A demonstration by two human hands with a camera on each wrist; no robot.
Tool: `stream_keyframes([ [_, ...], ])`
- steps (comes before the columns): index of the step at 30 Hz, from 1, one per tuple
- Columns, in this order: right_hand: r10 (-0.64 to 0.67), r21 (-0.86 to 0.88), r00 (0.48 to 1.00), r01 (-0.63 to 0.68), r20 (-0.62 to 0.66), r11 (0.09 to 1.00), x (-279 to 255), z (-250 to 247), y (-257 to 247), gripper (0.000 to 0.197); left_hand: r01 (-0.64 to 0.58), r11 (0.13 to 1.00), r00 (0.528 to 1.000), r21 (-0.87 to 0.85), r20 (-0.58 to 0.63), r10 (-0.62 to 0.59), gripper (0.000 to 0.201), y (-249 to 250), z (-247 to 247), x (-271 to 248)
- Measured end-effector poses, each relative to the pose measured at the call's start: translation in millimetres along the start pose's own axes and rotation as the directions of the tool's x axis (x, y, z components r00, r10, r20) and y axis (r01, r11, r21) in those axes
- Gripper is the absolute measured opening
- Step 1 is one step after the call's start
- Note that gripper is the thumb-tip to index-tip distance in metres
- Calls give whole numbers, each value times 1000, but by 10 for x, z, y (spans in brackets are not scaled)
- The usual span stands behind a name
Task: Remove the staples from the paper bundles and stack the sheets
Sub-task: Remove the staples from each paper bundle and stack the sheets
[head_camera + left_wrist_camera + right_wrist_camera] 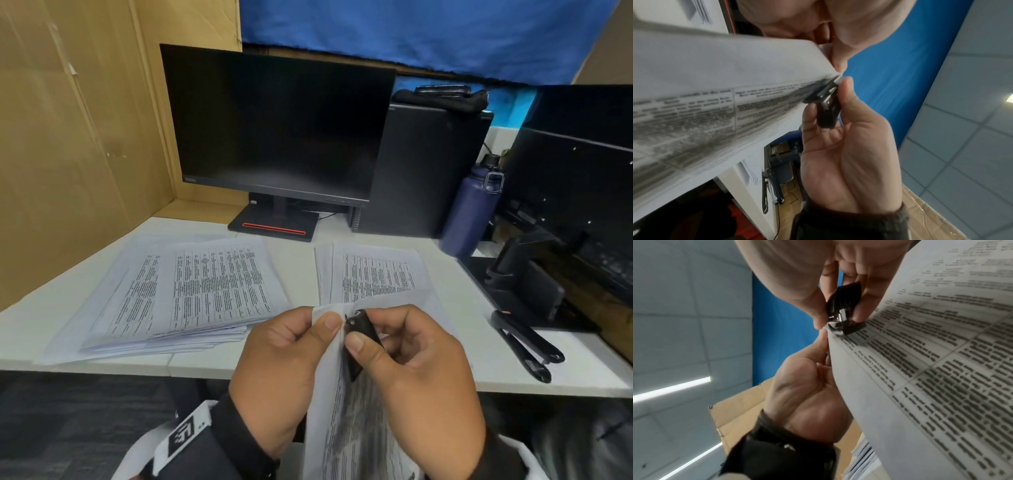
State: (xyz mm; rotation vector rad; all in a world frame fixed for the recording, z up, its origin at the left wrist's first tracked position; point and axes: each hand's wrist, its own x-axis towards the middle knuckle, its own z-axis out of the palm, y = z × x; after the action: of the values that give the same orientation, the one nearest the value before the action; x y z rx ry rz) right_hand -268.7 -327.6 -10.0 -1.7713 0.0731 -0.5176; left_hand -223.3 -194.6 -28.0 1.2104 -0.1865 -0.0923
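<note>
We hold a paper bundle (346,421) up in front of us, above the near edge of the white surface (301,260). Its sheets are white, printed with dense black text in ruled table cells, and they bend in a soft curve below the held corner. Our left hand (277,373) has its grip pinched on the top corner, thumb on the near face. Our right hand (411,373) has its grip clenched around a small black staple remover (359,334), whose metal jaws meet the paper right at that corner. On the surface lie two lots of similar printed sheets: a thick fanned pile (191,294) to the left and a thinner pile (373,274) beyond our hands. A black stapler (527,346) lies to the right.
</note>
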Motion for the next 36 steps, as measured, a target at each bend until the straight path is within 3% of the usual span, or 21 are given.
stream_keyframes([
  [9, 60, 73, 995, -65, 75, 995, 125, -66, 67, 15, 101, 993, 995, -68, -16, -102, 27, -18, -28, 38],
  [12, 128, 169, 987, -142, 95, 975, 151, -62, 85, 12, 114, 990, 993, -79, -13, -116, 28, -22, -33, 52],
  [15, 252, 350, 951, -302, 181, 887, 170, -45, 99, 10, 150, 980, 989, -128, 6, -151, 29, -23, -48, 62],
  [20, 385, 537, 865, -502, 322, 678, 215, -83, 71, 23, 227, 957, 974, -179, 51, -221, 32, -46, -86, 95],
  [22, 407, 565, 835, -550, 371, 614, 233, -110, 64, 22, 244, 951, 970, -191, 62, -237, 33, -58, -105, 105],
  [27, 431, 531, 777, -628, 458, 569, 266, -168, 103, 22, 292, 937, 956, -190, 65, -285, 35, -90, -136, 133],
  [30, 454, 433, 765, -638, 458, 637, 347, -259, 131, 17, 301, 936, 952, -183, 9, -304, 32, -97, -236, 203],
  [32, 456, 298, 840, -535, 295, 791, 490, -420, 233, 5, 288, 945, 954, -154, -39, -297, 29, -59, -318, 263],
  [34, 362, -72, 932, -361, -3, 930, 682, -695, 415, 8, 264, 960, 959, -92, -81, -271, 27, -21, -378, 325],
  [35, 271, -332, 953, -301, -134, 894, 767, -858, 506, 12, 244, 968, 963, -59, -100, -249, 27, 4, -383, 342],
  [36, 191, -554, 958, -279, -212, 784, 836, -1019, 593, 16, 221, 975, 967, -31, -119, -223, 26, 18, -398, 356],
])
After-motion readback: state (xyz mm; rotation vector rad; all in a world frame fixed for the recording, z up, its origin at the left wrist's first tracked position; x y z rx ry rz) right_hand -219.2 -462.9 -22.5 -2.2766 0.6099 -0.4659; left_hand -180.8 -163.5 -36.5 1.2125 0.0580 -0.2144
